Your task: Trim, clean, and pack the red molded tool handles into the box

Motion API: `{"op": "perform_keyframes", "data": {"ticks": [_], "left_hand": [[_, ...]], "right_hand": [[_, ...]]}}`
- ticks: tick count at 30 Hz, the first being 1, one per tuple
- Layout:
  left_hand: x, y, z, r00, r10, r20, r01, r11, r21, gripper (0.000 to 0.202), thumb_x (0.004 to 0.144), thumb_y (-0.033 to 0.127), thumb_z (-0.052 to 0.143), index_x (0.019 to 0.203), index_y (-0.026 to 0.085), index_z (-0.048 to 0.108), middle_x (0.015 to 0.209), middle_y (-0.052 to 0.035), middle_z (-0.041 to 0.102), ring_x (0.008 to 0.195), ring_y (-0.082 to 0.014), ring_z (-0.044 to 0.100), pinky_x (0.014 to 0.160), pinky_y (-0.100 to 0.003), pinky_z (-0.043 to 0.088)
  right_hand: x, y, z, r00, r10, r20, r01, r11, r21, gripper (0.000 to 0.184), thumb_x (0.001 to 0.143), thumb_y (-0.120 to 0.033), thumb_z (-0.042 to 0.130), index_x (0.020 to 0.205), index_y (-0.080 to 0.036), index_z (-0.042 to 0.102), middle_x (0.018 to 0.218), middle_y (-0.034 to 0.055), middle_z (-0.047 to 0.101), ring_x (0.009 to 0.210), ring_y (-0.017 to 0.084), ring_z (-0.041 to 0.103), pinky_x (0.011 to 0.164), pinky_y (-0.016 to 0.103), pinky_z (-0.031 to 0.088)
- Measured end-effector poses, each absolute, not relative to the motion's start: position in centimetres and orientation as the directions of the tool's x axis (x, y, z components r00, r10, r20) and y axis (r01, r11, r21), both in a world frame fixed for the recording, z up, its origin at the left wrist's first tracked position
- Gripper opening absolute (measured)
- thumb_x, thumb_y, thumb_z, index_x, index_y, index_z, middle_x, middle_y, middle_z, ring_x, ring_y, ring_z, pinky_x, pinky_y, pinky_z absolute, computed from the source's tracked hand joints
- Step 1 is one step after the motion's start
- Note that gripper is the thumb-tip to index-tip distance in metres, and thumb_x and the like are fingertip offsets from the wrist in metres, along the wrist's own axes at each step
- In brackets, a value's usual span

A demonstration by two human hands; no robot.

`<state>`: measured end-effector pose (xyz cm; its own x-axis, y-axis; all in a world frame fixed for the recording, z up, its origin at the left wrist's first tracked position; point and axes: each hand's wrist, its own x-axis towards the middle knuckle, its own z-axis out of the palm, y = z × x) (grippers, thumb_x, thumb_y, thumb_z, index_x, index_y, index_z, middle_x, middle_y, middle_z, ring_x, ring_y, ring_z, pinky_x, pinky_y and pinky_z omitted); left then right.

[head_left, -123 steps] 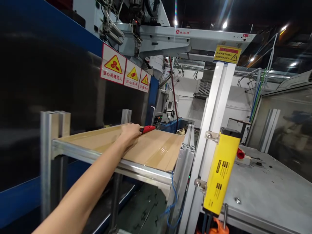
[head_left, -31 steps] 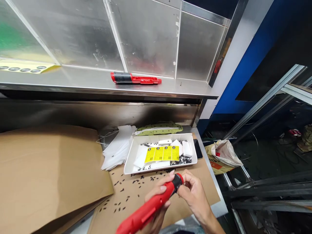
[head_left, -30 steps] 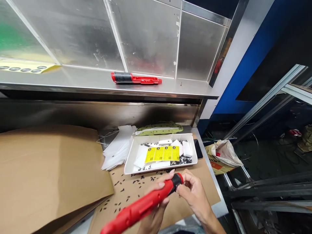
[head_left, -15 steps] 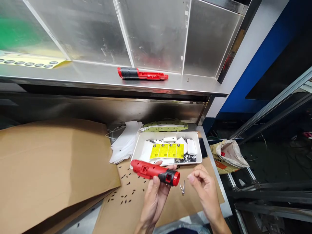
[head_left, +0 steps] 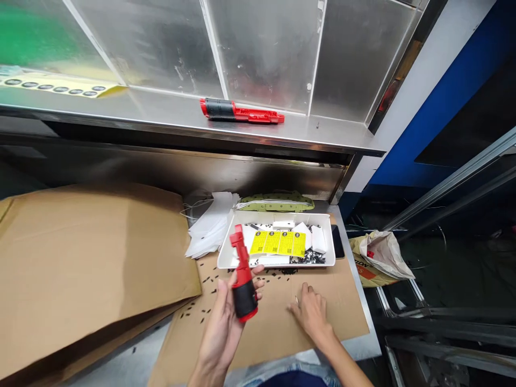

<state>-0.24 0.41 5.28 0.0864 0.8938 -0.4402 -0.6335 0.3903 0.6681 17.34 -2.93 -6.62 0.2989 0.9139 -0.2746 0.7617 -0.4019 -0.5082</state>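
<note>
My left hand (head_left: pixel 226 328) is closed round a red and black plastic tool housing (head_left: pixel 243 274). The housing stands nearly upright, its black collar and red ring low by the palm and its narrow red end pointing away. On the cardboard to the right, my right hand (head_left: pixel 312 312) reaches down with bent fingers. A sliver of the metal tweezers (head_left: pixel 297 299) shows at its thumb and fingertips; the rest is hidden under the hand. Beyond both hands lies a white tray (head_left: pixel 278 264) with a yellow label sheet (head_left: pixel 278 243) and many tiny black pieces in it.
A similar red and black housing (head_left: pixel 242 111) lies on the metal shelf (head_left: pixel 161 113). At left stands a large cardboard box (head_left: pixel 92 258). Tiny black pieces are scattered on the cardboard sheet (head_left: pixel 274 322). A phone (head_left: pixel 337 242) lies beside the tray, and a paper bag (head_left: pixel 379 258) stands right.
My left hand has turned the housing from lying sideways to nearly upright and moved it left. My right hand has come down onto the tweezers on the cardboard.
</note>
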Motion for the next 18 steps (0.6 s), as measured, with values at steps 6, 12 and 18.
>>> {"op": "perform_keyframes", "data": {"ticks": [6,12,18], "left_hand": [[0.9,-1.2,6.2,0.272,0.833,-0.481,-0.722,0.507,0.47,0.045,0.09,0.034,0.061,0.133,0.021,0.059,0.09,-0.008,0.078,0.078,-0.0201,0.073,0.078,-0.03,0.06],[2.9,-2.5,7.5,0.486,0.769,-0.415,-0.773,0.6,0.206,0.043,0.088,0.033,0.064,0.127,0.015,0.064,0.091,-0.0148,0.078,0.1,-0.0306,0.072,0.096,-0.043,0.054],[4.5,-3.3,9.7,0.428,0.665,-0.612,-0.761,0.631,0.154,0.061,0.096,0.023,0.051,0.15,0.006,0.028,0.091,-0.0187,0.078,0.085,-0.0281,0.076,0.089,-0.041,0.058]], "right_hand": [[19.1,-2.4,-5.5,0.253,0.945,-0.207,0.674,-0.326,-0.663,0.03,0.086,-0.023,0.053,0.113,-0.013,0.057,0.079,0.0087,0.07,0.071,0.024,0.07,0.069,0.034,0.052],[22.3,-7.0,4.1,0.304,0.944,0.126,0.307,0.028,-0.951,0.034,0.087,-0.037,0.063,0.115,-0.019,0.057,0.11,0.0138,0.07,0.088,0.024,0.072,0.068,0.032,0.059],[18.8,-10.8,8.7,0.301,0.789,0.536,0.415,0.397,-0.819,0.044,0.078,-0.019,0.076,0.117,-0.033,0.061,0.091,0.0054,0.077,0.09,0.029,0.071,0.075,0.045,0.057]]}}
